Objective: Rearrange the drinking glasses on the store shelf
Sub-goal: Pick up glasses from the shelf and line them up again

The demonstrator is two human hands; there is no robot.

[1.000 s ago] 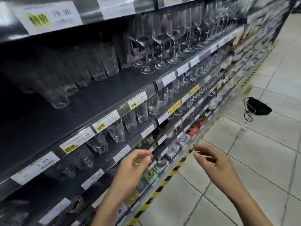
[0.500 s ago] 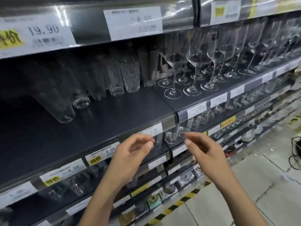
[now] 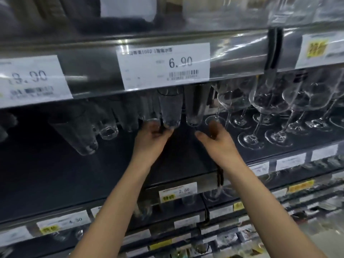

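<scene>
Reaching left hand (image 3: pixel 151 139) fingers touching tall clear tumbler (image 3: pixel 170 110) base, right hand (image 3: pixel 216 140) spread, empty, beside another tumbler (image 3: pixel 194 108)

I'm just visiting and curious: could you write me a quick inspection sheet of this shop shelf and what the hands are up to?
Surface: dark shelf, front part bare.
Job's things: clear tumblers in rows at the back; wine glasses standing to the right.
Clutter: nothing seen.
Hands: left hand at the base of a tumbler, grip unclear; right hand open, near a neighbouring tumbler.
Cables: nothing seen.
Surroundings: price tag reading 6.90 on the rail above; more tagged shelves below.
</scene>
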